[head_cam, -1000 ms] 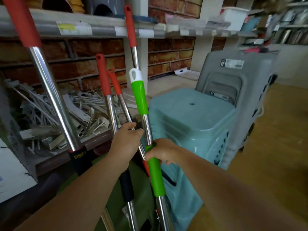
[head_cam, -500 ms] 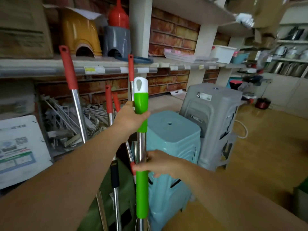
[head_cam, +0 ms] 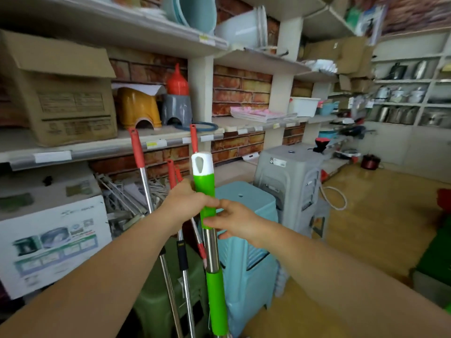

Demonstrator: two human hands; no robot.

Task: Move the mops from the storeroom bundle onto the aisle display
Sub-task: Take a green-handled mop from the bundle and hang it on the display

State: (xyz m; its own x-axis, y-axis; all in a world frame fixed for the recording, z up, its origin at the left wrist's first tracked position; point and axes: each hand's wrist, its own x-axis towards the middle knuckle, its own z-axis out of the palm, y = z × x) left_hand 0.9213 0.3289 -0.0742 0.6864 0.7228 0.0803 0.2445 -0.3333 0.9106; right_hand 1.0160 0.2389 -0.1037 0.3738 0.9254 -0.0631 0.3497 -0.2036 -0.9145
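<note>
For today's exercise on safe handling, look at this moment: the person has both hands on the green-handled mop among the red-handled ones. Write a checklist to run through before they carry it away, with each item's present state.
1. Left hand closed on the upper green grip of the green-handled mop: ok.
2. Right hand holds the same grip's lower end: ok.
3. Mop clear of the red-handled mops: not ok, they stand close behind it.
4. Mop head free at the bottom: cannot tell, out of view.
5. Stacked blue stools out of the way: not ok, right beside the pole.
6. Open floor to the right: ok.
</note>
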